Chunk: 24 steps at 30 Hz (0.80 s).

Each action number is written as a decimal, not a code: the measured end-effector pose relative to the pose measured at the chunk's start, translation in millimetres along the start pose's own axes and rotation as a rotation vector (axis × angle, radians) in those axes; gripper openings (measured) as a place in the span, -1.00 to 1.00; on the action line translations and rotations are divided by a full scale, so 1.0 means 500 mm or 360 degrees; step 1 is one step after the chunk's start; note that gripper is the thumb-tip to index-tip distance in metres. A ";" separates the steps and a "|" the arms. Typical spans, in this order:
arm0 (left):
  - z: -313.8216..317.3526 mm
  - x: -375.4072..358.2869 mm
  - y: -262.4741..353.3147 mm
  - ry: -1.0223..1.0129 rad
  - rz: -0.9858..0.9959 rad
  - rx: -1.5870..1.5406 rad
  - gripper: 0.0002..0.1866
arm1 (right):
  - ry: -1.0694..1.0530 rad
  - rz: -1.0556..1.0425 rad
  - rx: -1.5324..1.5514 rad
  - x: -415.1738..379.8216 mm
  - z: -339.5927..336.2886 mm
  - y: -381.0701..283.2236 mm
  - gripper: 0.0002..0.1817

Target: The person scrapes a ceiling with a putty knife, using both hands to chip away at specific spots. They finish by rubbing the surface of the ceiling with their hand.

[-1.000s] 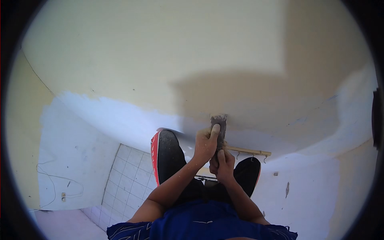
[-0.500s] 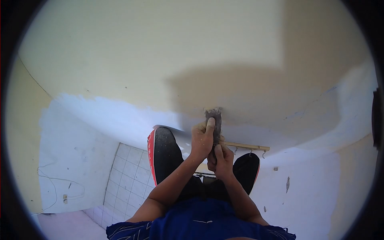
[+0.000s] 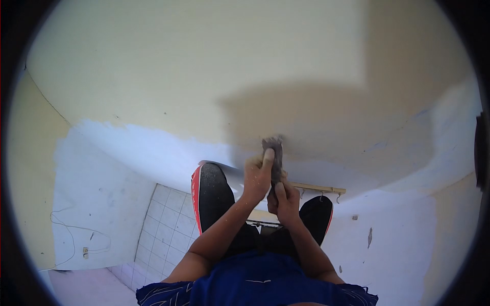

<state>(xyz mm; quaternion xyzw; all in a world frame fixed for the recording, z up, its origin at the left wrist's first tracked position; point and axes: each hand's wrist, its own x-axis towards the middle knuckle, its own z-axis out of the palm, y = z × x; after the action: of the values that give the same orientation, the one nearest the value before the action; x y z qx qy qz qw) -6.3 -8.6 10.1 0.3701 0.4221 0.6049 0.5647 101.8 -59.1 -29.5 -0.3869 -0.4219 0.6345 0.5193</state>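
Observation:
Both of my hands are on a dark, flat scraper (image 3: 276,158), dusty at its far edge, which meets the wall (image 3: 306,115) within a broad shadow. My left hand (image 3: 258,176) is closed around its upper part, with the thumb pressed along the face. Lower down, my right hand (image 3: 286,200) grips the other end, fingers curled tight. Pale dust or loosened paint (image 3: 274,138) shows at the scraper's edge. The handle is mostly hidden by my fingers.
A wooden rail with hooks (image 3: 321,188) is just beyond my right hand. My dark-trousered knees (image 3: 214,191) flank my arms. Lower left are floor tiles (image 3: 163,214), a wall socket (image 3: 86,252) and a loose cable (image 3: 71,227). The wall is part cream, part whitish.
The scraper and my hands have shifted only slightly, still at the same patch of wall. My right hand sits a little farther right. The whole view has moved slightly.

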 end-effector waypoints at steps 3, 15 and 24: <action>0.007 -0.007 -0.024 -0.0031 -0.0053 0.0109 -0.52 | 0.0023 -0.0006 0.0091 -0.012 -0.020 0.033 -0.72; 0.018 0.016 0.064 0.0022 0.0030 -0.0074 -0.51 | -0.0113 -0.0034 0.0000 0.023 0.034 -0.091 -0.75; 0.010 -0.005 -0.005 -0.0025 0.0020 0.0132 -0.52 | -0.0062 0.0058 0.0232 -0.009 -0.013 0.016 -0.73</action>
<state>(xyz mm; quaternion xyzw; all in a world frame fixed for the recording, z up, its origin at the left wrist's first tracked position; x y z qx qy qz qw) -0.6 -10.8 9.5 0.4006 0.4402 0.5875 0.5483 105.8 -63.4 -39.0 -0.3432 -0.3775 0.6803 0.5263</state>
